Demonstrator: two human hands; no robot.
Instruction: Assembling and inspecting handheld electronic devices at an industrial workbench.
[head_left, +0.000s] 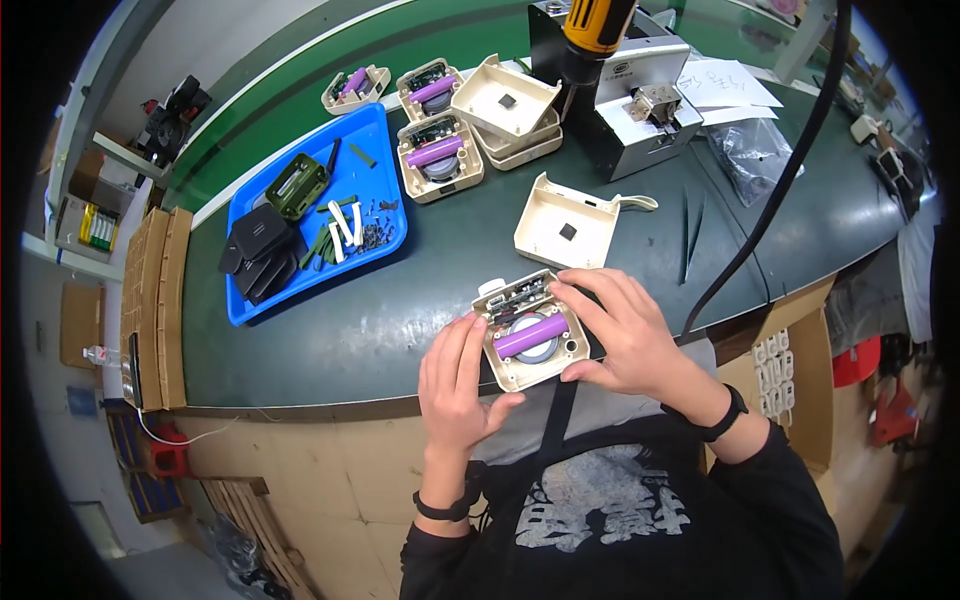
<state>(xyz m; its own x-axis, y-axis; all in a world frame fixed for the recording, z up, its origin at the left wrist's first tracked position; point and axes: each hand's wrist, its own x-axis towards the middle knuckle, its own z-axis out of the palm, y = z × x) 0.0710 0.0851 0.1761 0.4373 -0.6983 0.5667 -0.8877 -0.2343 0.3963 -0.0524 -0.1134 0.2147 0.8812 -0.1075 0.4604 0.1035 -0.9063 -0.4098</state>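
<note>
Both hands hold a beige square device housing (528, 334) at the near edge of the dark green bench (400, 310). Inside it lie a purple cylindrical battery cell, a round grey part and a small circuit board. My left hand (457, 385) grips its lower left corner from below, thumb on the front rim. My right hand (625, 335) wraps the right side, with fingertips on the top rim and thumb at the lower right corner. An empty beige cover shell (566, 224) lies just beyond, open side up.
A blue tray (377, 130) at left holds black covers, a green housing, white strips and small screws. Three more battery-loaded housings (438, 156) and stacked empty shells (505, 100) sit farther back. A metal machine (630, 110), tweezers (690, 235) and a black cable (770, 210) are to the right.
</note>
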